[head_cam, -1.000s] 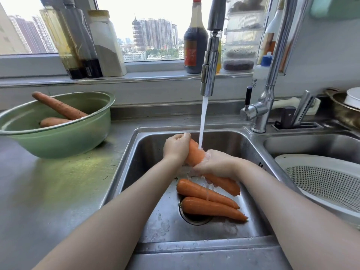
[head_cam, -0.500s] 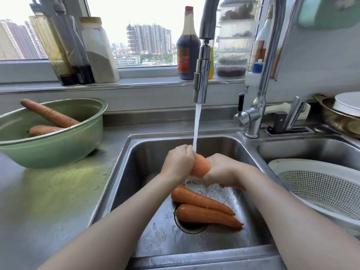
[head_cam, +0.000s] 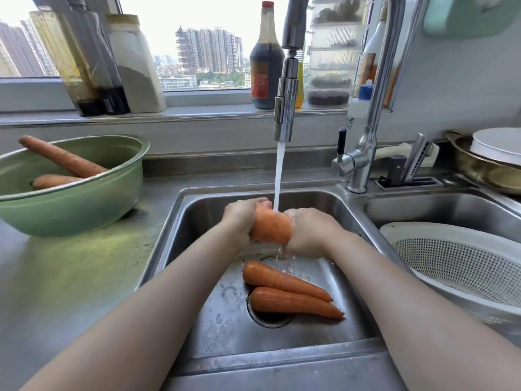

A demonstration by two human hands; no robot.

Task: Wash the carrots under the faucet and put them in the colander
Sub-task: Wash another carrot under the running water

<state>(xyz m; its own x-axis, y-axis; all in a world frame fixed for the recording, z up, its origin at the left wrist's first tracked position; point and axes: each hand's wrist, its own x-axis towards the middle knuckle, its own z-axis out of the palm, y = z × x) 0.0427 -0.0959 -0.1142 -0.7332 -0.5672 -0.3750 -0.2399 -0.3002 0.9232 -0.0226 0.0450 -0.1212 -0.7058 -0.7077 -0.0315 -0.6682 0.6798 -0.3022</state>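
Bowl carrots (head_cam: 62,158): two, lying in the green bowl (head_cam: 70,210)
Left hand (head_cam: 242,221): fingers curled round the held carrot (head_cam: 270,228)
Faucet (head_cam: 286,108): stream falls onto held carrot
Right hand (head_cam: 307,232): fingers clamped on the same carrot
Sink carrots (head_cam: 284,280): two, touching, over the drain
Colander (head_cam: 423,227): in the right basin

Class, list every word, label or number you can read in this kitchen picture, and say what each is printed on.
"ne": the end of a word on the white blue-capped bottle; the rest is unreadable.
Red label on the dark sauce bottle: too blurred to read.
Small label on the dark bottle at the sill's left: too small to read.
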